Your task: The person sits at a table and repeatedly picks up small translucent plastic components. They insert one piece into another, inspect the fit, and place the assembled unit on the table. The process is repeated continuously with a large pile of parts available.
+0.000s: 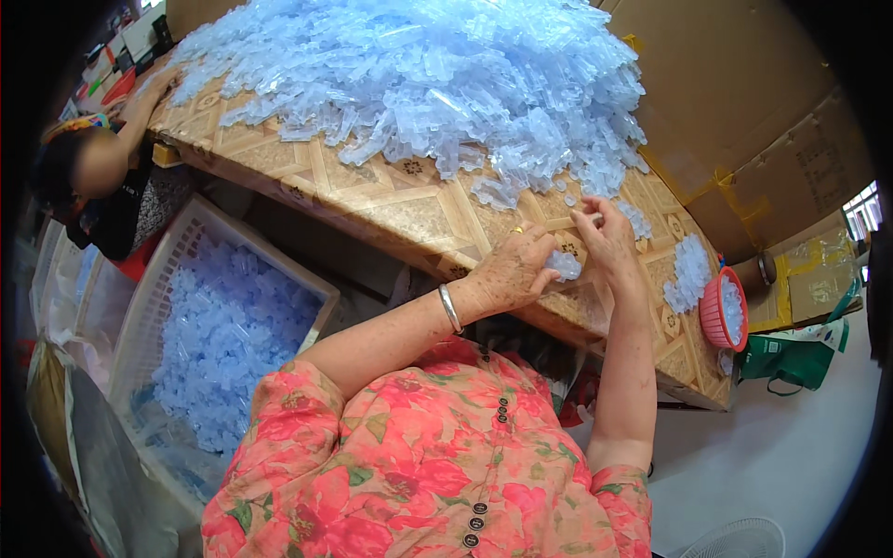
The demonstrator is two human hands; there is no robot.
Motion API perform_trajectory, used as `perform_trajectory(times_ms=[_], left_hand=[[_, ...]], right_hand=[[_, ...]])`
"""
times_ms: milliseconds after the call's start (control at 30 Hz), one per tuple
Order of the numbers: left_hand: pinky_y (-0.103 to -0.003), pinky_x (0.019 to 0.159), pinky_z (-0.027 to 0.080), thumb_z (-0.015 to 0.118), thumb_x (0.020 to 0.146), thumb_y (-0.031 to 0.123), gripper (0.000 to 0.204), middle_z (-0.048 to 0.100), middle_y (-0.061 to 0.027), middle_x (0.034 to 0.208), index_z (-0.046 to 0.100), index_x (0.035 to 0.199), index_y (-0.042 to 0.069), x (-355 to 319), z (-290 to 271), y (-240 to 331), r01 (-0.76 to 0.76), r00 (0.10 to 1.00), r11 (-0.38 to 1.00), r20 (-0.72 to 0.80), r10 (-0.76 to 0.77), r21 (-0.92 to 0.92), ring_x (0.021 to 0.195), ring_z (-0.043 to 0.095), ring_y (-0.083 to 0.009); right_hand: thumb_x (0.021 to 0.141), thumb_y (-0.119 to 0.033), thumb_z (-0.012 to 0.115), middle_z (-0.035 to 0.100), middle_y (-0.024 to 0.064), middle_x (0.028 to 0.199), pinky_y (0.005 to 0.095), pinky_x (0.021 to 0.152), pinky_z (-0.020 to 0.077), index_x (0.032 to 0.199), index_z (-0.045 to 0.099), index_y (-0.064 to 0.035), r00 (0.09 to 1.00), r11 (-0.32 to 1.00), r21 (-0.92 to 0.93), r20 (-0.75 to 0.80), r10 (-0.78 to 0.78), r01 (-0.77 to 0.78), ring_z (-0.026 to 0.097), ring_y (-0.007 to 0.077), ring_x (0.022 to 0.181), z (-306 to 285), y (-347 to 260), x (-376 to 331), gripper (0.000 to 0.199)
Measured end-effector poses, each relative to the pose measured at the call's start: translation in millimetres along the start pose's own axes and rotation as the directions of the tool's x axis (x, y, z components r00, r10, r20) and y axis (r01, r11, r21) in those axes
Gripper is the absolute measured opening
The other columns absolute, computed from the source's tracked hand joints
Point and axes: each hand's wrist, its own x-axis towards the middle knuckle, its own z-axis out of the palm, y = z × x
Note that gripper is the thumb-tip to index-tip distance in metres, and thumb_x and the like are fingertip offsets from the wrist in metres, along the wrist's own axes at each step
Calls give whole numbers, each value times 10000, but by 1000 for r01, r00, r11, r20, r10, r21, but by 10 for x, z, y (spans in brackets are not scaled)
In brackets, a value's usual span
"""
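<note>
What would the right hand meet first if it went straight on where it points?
The right hand would likely meet the bluish plastic pile at its near edge, though depth is unclear.

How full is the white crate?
Well filled, not empty: bluish translucent pieces are heaped inside the white crate; exact depth cannot be told.

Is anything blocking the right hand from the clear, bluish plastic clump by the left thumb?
Nothing visible blocks it. Between the bare right hand and the clear, bluish plastic clump at the thumb of the bare left hand, only brown, patterned tabletop shows.
</note>
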Motion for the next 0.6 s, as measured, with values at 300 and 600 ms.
perform_trajectory(times_ms=[300,600], left_hand=[[-476,862,466,750,799,142,298,605,-172,974,615,1043,37,-18,-22,-55,6,1000,998,-13,-6,-57,959,580,-396],[-459,866,476,754,794,140,297,621,-169,990,631,1044,38,18,-5,-77,-10,1000,999,-23,9,-44,971,588,-380]], right_hand=[[859,-144,714,695,172,923,411,834,527,1045,732,-28,996,933,-348,-8,-94,85,678,300,900,164,51,67,220],[901,-103,715,656,2,775,247,658,486,1077,735,-3,949,929,202,123,289,-309,571,67,717,-375,167,-939,203]])
